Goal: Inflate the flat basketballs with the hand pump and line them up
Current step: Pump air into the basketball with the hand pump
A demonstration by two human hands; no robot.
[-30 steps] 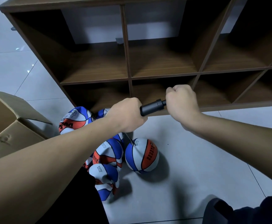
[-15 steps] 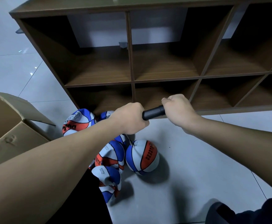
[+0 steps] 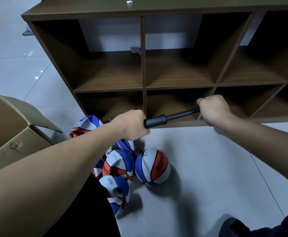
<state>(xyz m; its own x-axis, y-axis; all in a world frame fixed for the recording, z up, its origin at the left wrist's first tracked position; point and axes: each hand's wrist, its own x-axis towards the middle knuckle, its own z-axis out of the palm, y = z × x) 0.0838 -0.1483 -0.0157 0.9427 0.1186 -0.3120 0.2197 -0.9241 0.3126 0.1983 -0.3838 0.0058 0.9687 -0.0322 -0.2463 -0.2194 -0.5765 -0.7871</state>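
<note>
Pump [image 3: 158,120] barrel clenched in left hand [image 3: 131,124], handle in right hand [image 3: 213,108], over basketball [image 3: 152,167] on floor. Risk: a hard stroke could yank the hose from the ball.

Basketballs [image 3: 151,167] lie before the shelf [image 3: 174,86], cardboard box [image 3: 11,134] to their left.

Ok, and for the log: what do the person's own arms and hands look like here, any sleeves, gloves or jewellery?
Both forearms are bare right to the frame edges; no sleeve shows. The left hand and right hand wear no gloves, and no ring, watch or wristband is visible. The only clothing in view is dark fabric at the bottom of the frame, apparently on the legs.
</note>
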